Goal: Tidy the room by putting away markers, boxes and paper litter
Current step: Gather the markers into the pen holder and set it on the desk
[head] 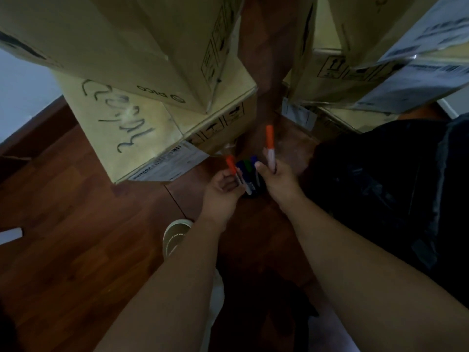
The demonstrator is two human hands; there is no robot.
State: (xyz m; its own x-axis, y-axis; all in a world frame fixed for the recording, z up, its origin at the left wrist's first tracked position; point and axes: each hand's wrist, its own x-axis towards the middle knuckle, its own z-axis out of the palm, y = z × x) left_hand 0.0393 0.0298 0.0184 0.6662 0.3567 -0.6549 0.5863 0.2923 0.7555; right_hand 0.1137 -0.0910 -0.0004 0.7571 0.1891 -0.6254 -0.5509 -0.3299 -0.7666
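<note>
Right hand (275, 177) pinching one orange-capped marker (270, 146), cap up, above wood floor (76, 199). Left hand (223, 189) gripping four markers (245, 174) fanned together: one orange cap, two blue, one green. Two box stacks (152, 85) just beyond; one shoe (175, 236) below left forearm.

Both bare forearms reach forward and down, the left hand (223, 185) curled around several pens, the right hand (275, 175) pinching one upright pen.
</note>
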